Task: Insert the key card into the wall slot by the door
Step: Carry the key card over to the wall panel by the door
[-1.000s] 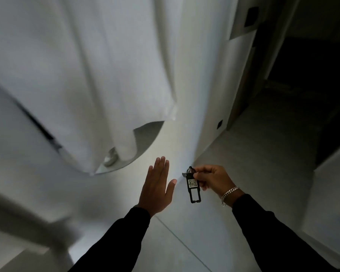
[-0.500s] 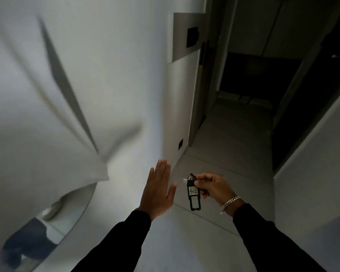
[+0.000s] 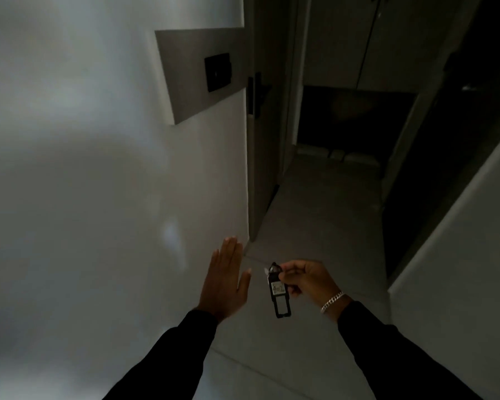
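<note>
The right hand (image 3: 308, 280) pinches one dangling black key tag (image 3: 278, 293); the left hand (image 3: 224, 284) is flat, open and empty. One dark wall slot (image 3: 218, 72) sits on a grey panel (image 3: 185, 79) well above.

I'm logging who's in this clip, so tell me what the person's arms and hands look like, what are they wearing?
Both arms are covered by long black sleeves: the left sleeve and the right sleeve each end at the wrist. The left hand is bare, with no ring or watch visible. The right hand is also ungloved, and a silver chain-link bracelet sits at its wrist.
</note>
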`<state>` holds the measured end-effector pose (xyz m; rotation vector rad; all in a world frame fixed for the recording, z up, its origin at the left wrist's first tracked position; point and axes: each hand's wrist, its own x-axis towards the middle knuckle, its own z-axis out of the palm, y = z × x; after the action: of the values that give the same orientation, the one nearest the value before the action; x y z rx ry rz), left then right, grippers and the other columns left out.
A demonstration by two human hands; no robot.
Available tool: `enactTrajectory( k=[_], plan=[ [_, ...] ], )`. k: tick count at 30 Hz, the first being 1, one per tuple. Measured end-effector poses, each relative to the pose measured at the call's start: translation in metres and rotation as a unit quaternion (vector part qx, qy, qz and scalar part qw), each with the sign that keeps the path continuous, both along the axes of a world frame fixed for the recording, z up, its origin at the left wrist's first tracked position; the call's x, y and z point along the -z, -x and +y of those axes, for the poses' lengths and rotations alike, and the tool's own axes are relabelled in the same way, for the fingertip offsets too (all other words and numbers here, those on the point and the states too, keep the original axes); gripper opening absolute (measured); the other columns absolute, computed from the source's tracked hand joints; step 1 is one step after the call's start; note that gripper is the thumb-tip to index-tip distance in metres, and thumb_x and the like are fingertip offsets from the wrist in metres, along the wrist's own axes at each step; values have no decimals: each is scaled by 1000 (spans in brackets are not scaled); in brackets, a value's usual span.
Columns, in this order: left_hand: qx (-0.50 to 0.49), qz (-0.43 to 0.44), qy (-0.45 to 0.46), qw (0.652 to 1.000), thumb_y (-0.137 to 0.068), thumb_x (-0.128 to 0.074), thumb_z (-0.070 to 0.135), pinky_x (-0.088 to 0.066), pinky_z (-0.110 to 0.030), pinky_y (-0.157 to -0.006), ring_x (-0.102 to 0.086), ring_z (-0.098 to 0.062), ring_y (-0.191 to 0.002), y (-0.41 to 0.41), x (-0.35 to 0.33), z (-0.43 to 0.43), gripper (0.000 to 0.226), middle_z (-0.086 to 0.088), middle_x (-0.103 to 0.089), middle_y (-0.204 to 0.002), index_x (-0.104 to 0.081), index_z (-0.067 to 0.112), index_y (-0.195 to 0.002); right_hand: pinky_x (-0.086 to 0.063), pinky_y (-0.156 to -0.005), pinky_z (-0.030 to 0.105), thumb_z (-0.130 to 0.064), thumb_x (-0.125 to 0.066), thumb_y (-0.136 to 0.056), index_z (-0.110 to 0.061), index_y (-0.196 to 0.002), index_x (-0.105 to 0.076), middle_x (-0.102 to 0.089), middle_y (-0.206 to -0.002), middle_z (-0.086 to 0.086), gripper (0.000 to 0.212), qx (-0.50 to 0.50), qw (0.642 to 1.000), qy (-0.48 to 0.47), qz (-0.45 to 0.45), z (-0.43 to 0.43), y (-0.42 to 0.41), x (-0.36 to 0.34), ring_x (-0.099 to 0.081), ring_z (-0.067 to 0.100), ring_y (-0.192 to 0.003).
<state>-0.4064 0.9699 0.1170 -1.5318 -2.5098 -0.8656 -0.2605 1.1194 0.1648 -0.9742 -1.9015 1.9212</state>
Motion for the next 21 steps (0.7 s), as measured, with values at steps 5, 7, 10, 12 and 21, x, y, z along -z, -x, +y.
enactTrajectory(
  k=[5, 7, 10, 12, 21],
  plan=[
    [-33, -12, -4, 999, -98, -27, 44, -18, -53, -125, -13, -29, -153, 20, -13, 84, 68, -16, -25, -163, -27, 2, -152, -41, -36, 16, 10, -63, -80, 14, -103, -65, -62, -64, 12, 23, -46, 999, -20, -10, 92, 21, -17, -50, 5, -36],
    [-36, -2, -4, 999, -98, -27, 44, -16, -52, -125, -12, -29, -153, 32, -15, 110, 69, -16, -24, -163, -26, 3, -153, -40, -36, 17, 11, -62, -81, 14, -104, -64, -61, -63, 11, 23, -48, 999, -17, -10, 122, 35, -22, -49, 6, -37],
    [-45, 4, -9, 999, -98, -27, 44, -15, -51, -125, -10, -27, -153, 59, -16, 151, 68, -14, -22, -163, -26, 4, -153, -39, -36, 17, 12, -62, -81, 15, -102, -65, -63, -54, 4, 22, -59, 998, -13, -12, 166, 65, -25, -48, 6, -36],
    [-55, 8, -23, 998, -98, -28, 44, -14, -49, -125, -10, -26, -153, 79, -14, 176, 68, -12, -21, -163, -26, 5, -153, -39, -36, 16, 12, -61, -81, 15, -101, -65, -63, -46, -3, 20, -71, 997, -16, -16, 191, 87, -26, -48, 5, -34],
    [-98, 12, -66, 993, -97, -22, 51, -4, -38, -127, -3, -21, -154, 193, -26, 278, 70, -8, -10, -165, -14, 12, -155, -41, -35, 16, 9, -63, -81, 8, -96, -68, -65, -56, 3, 16, -99, 993, -58, -1, 292, 215, -36, -50, 4, -35]
  ],
)
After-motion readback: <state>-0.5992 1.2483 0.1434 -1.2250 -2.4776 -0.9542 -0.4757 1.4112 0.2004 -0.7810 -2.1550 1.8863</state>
